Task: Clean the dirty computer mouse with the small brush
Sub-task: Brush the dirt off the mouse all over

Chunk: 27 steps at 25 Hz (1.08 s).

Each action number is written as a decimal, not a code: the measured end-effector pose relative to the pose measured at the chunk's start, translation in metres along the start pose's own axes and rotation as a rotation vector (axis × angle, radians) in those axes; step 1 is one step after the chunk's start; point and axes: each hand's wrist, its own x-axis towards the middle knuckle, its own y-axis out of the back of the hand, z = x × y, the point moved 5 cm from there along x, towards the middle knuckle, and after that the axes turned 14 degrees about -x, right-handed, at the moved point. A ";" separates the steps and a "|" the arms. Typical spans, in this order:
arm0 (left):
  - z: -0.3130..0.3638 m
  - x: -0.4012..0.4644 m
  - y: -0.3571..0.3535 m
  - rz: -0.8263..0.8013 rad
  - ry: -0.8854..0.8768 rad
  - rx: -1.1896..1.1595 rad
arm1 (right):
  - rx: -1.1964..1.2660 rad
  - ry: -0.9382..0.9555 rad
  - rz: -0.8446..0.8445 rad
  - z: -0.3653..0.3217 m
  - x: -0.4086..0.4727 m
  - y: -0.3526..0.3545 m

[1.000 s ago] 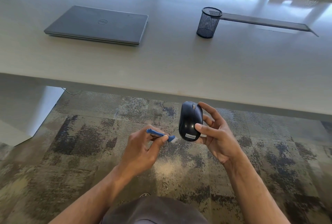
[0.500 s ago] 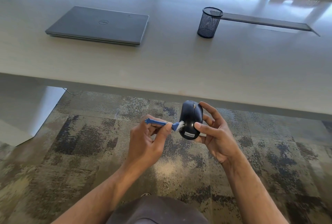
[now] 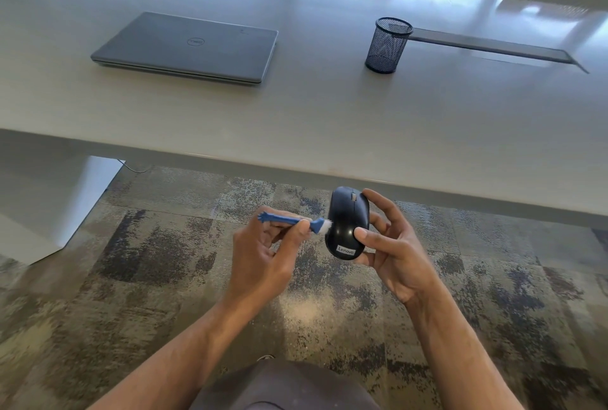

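Two desk items, laptop (image 3: 187,46), mesh cup (image 3: 388,46)

Left hand (image 3: 263,255) pinching blue brush (image 3: 289,220), white bristles touching black mouse (image 3: 347,223) just beyond the fingertips; right hand (image 3: 394,255) cradling mouse, thumb across its top, below table edge (image 3: 230,159).

Laptop (image 3: 187,47) left, pen cup (image 3: 388,46) right, on desk (image 3: 329,120).
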 end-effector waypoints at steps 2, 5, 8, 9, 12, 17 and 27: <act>-0.003 -0.007 -0.003 -0.041 0.017 -0.028 | 0.018 0.008 0.003 -0.002 0.000 0.001; -0.005 -0.019 -0.008 -0.175 0.019 -0.030 | 0.024 0.010 0.005 -0.002 -0.001 0.005; -0.003 -0.020 -0.009 -0.220 0.018 -0.065 | 0.008 0.002 0.015 0.002 -0.003 0.007; -0.002 -0.018 -0.010 -0.232 0.017 -0.067 | 0.006 -0.002 0.013 0.003 -0.004 0.006; 0.000 -0.012 -0.013 -0.265 0.025 -0.009 | 0.006 -0.003 -0.008 0.005 -0.005 0.001; -0.001 0.002 -0.006 -0.105 -0.031 0.153 | 0.024 0.005 0.011 0.006 -0.005 0.004; 0.006 -0.015 -0.024 -0.280 -0.017 0.056 | -0.004 -0.009 0.014 0.003 -0.002 0.000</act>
